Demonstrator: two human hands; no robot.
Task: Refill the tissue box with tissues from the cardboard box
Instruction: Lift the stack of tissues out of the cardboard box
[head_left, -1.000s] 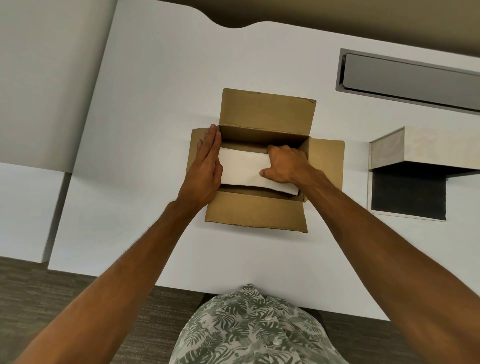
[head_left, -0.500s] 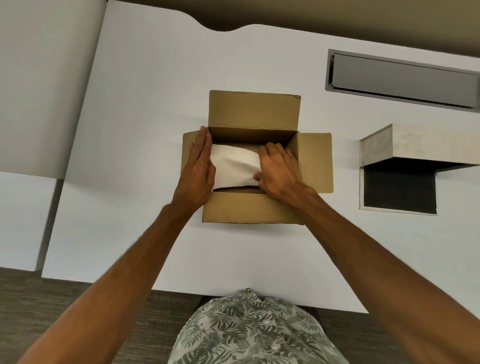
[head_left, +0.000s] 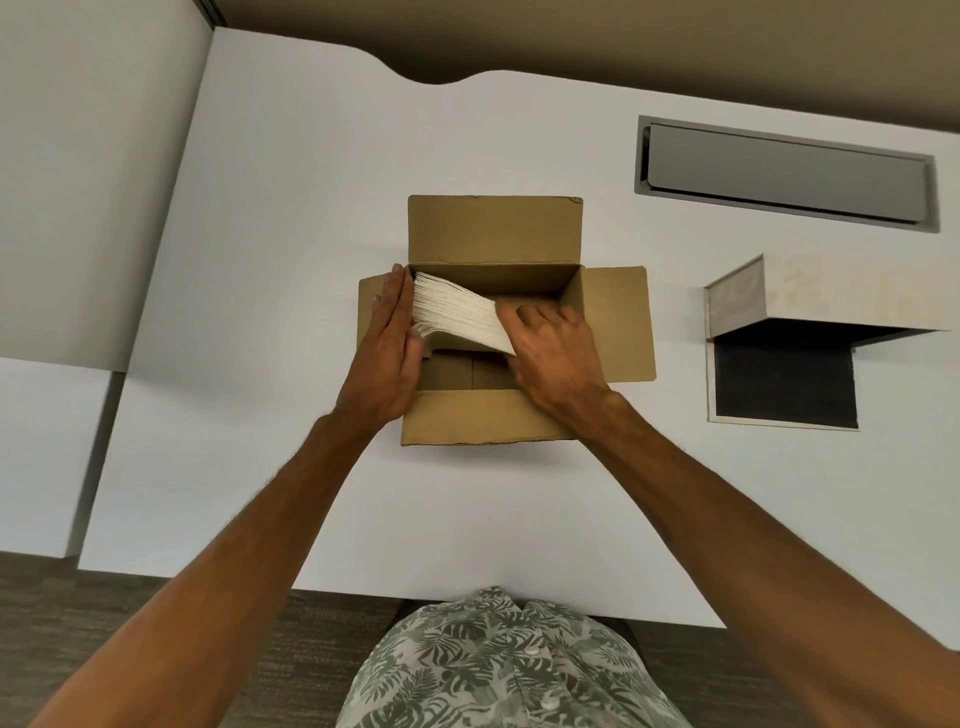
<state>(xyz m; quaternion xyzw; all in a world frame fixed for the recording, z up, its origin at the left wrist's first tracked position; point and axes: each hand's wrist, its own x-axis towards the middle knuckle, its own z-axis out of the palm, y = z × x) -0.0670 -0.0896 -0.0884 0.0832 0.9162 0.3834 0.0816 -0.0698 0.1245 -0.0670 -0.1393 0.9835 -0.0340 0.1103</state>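
Note:
An open brown cardboard box (head_left: 493, 415) sits mid-table with its flaps folded out. Inside it a white stack of tissues (head_left: 454, 312) is tilted up on its left end, and the box floor shows beneath it. My left hand (head_left: 387, 348) lies flat against the stack's left end at the box's left wall. My right hand (head_left: 550, 343) grips the stack's right end from above. The tissue box (head_left: 810, 301), pale grey with a dark open underside, lies to the right on the table.
The white table (head_left: 291, 260) carries a grey recessed cable tray (head_left: 784, 174) at the back right. A second white surface (head_left: 47, 452) adjoins on the left. My patterned shirt shows at the near edge.
The tissue stack lay flat in the cardboard box; now its left end is raised and tilted. My right hand has slid toward the stack's right end while my left hand braces the left side.

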